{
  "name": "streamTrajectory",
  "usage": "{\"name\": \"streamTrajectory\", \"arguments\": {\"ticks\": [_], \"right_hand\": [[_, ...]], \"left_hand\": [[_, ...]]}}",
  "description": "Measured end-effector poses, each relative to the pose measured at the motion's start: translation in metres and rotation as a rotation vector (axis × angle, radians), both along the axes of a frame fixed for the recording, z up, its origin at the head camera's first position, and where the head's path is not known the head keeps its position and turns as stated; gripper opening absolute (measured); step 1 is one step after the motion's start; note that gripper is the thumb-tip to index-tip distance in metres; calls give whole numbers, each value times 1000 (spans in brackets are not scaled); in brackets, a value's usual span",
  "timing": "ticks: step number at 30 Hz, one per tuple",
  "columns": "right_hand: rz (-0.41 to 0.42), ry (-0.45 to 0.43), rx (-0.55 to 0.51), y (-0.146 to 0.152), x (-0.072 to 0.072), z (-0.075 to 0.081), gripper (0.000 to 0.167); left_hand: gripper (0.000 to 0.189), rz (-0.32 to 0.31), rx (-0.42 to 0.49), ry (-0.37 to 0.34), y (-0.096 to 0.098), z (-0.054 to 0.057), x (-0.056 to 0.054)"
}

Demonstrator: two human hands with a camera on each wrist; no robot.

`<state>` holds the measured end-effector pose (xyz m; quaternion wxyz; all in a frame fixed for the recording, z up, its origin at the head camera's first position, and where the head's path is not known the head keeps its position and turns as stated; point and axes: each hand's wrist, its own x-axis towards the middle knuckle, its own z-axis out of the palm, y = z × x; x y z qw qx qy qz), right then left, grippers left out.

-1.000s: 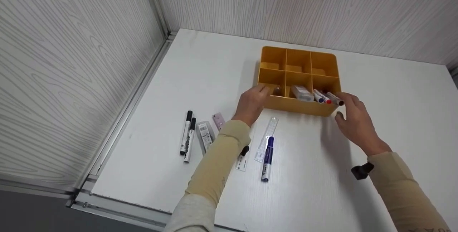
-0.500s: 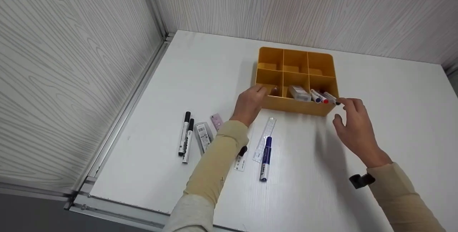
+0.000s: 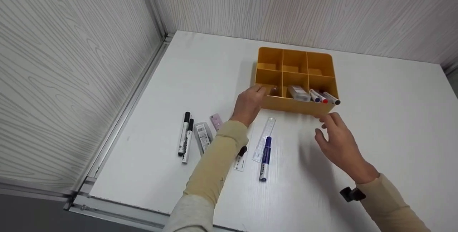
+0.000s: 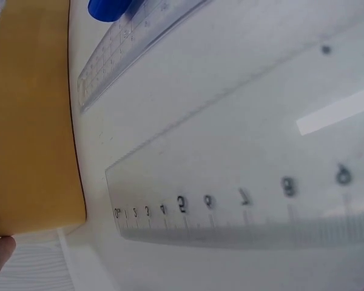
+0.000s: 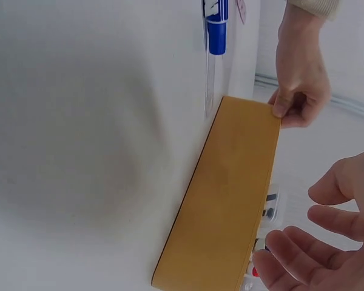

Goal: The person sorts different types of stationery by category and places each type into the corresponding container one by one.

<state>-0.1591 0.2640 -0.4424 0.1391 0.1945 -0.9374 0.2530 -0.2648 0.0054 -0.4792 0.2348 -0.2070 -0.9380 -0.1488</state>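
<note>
A yellow six-compartment organizer box (image 3: 297, 106) stands toward the back of the table. My left hand (image 3: 247, 105) pinches its front left rim, thumb outside, as the right wrist view shows. My right hand (image 3: 338, 144) hovers just in front of the box's right end, fingers loosely bent with nothing in them. Several markers (image 3: 323, 100) lean in the front right compartment, with blue, red and black ends showing. The front middle compartment holds a clear plastic case (image 3: 300, 94). A small dark item (image 3: 274, 91) lies in the front left one, partly hidden.
A blue marker (image 3: 265, 159) lies over a clear ruler (image 3: 268, 126). Left of them are a grey labelled case (image 3: 203, 135), a pink piece (image 3: 216, 121) and two black-capped markers (image 3: 188, 141). Another clear ruler (image 4: 230, 188) is partly under my left arm. Walls stand behind and left.
My right hand has drawn back from the black-ended marker at the box's right corner, moving left and toward the front. The marker stays in its compartment. My left hand keeps its hold.
</note>
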Motion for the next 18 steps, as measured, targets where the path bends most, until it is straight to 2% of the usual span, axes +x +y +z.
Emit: {"name": "streamTrajectory", "arguments": {"ticks": [4,10,14,18], "right_hand": [[16,-49,13,-10,9,-1,37],[46,-62,31,-23,22,-6,38],[74,-91,52,-34,30,-11,39],[101,-161,84,-47,38,-16,40]], "left_hand": [[17,2,-2,-10,0,1,0],[17,0,-1,-25,1,1,0],[17,4,-5,-2,1,0,-1],[15,16,-11,10,1,0,-1]]}}
